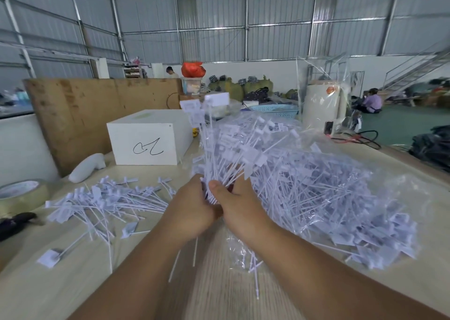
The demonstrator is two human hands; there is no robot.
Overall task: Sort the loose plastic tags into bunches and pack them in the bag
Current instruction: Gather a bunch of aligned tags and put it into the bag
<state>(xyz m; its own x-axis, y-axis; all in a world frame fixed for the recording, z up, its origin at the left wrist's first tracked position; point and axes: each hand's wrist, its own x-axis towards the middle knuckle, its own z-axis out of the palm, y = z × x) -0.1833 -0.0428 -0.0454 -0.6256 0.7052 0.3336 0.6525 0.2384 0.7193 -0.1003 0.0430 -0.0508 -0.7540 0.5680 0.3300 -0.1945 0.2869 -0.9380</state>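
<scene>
Both my hands grip one upright bunch of white plastic tags [219, 154] by its thin stems, above the middle of the table. My left hand [192, 210] wraps the stems from the left, and my right hand [239, 210] closes on them from the right with the thumb on top. The flat tag heads fan out above my fingers. A clear plastic bag [341, 197] full of tags lies to the right, partly under my right hand. A loose heap of tags [109, 202] is spread on the table to the left.
A white box [148, 137] with a scribble stands behind the heap. A tape roll [22, 193] and a dark tool [14, 222] lie at the left edge, with a white handheld device [87, 167] nearby. A blue basket [277, 110] and a white cylinder [321, 110] stand behind the bag.
</scene>
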